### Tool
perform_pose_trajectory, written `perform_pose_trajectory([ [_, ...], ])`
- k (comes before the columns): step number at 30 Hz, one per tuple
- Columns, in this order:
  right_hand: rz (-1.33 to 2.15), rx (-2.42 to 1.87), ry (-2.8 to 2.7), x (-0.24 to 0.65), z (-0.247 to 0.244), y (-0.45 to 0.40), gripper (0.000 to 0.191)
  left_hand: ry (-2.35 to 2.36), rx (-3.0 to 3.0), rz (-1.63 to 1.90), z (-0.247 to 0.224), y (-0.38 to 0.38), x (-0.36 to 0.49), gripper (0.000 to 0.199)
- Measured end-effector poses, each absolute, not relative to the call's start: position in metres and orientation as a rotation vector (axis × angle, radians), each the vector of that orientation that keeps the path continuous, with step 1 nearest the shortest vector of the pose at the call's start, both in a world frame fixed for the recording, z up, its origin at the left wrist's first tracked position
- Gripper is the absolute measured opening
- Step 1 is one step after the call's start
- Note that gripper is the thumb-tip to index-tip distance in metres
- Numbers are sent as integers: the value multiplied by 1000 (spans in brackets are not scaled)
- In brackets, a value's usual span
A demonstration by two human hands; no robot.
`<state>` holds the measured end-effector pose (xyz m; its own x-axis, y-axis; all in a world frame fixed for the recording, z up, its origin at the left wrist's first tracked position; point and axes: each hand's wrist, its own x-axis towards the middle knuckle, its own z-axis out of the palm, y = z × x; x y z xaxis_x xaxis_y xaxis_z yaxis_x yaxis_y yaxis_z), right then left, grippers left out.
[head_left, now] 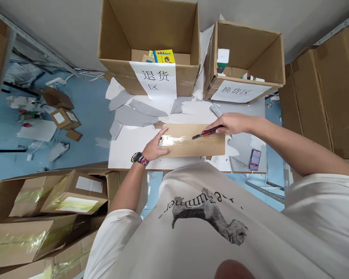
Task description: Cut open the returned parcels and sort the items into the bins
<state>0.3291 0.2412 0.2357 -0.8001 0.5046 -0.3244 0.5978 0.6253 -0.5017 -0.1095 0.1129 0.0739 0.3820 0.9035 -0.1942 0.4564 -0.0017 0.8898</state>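
Note:
A sealed cardboard box (180, 149) lies flat on the white table, clear tape running lengthwise over its top. Around its left end, my left hand (154, 146) grips it, with the thumb near the front edge and the fingers toward the back edge. My right hand (231, 123) is closed around a red and black utility knife (211, 132) above the right half of the box. The knife's tip points left and is at the taped seam near the middle; whether it has cut in cannot be made out.
Torn grey paper (139, 113) litters the table (128, 155). Behind stand two open cartons, a large left one (187, 79) and a smaller right one (212, 73), both with paper signs. A phone (255, 159) lies at right. Packed boxes (78, 190) fill the lower left.

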Motion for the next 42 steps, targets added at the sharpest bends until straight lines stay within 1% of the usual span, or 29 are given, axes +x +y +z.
perform_pose_trajectory([
  [5, -611, 912, 2619, 375, 264, 209, 55, 1266, 1642, 521, 75, 115, -112, 121],
  [10, -425, 963, 2525, 418, 283, 183, 58, 1286, 1633, 473, 78, 118, -115, 125],
  [13, -342, 945, 2502, 434, 287, 174, 61, 1293, 1630, 447, 81, 119, -116, 127],
  [19, -186, 888, 2487, 451, 287, 161, 73, 1319, 1636, 418, 84, 120, -116, 126],
  [23, -153, 987, 2429, 471, 287, 140, 73, 1325, 1657, 409, 86, 122, -117, 124],
  [25, -177, 1168, 2419, 478, 286, 122, 69, 1317, 1678, 426, 88, 123, -116, 122],
  [28, -280, 1587, 2515, 469, 273, 93, 59, 1340, 1777, 507, 95, 122, -110, 115],
  [30, -474, 1850, 2625, 447, 256, 80, 56, 1425, 1850, 589, 104, 115, -102, 107],
  [32, -746, 2009, 2719, 413, 235, 73, 56, 1547, 1871, 686, 115, 106, -90, 95],
  [34, -972, 2075, 2763, 371, 215, 71, 57, 1661, 1825, 790, 127, 94, -71, 80],
  [36, -1094, 2134, 2752, 324, 201, 71, 62, 1690, 1729, 886, 137, 83, -44, 65],
  [37, -1124, 2163, 2734, 299, 196, 70, 66, 1637, 1672, 924, 141, 78, -28, 62],
  [39, -1152, 2151, 2710, 254, 188, 66, 74, 1413, 1558, 964, 145, 70, 4, 64],
  [42, -1214, 1828, 2760, 212, 178, 56, 88, 1282, 1370, 1026, 145, 64, 39, 63],
])
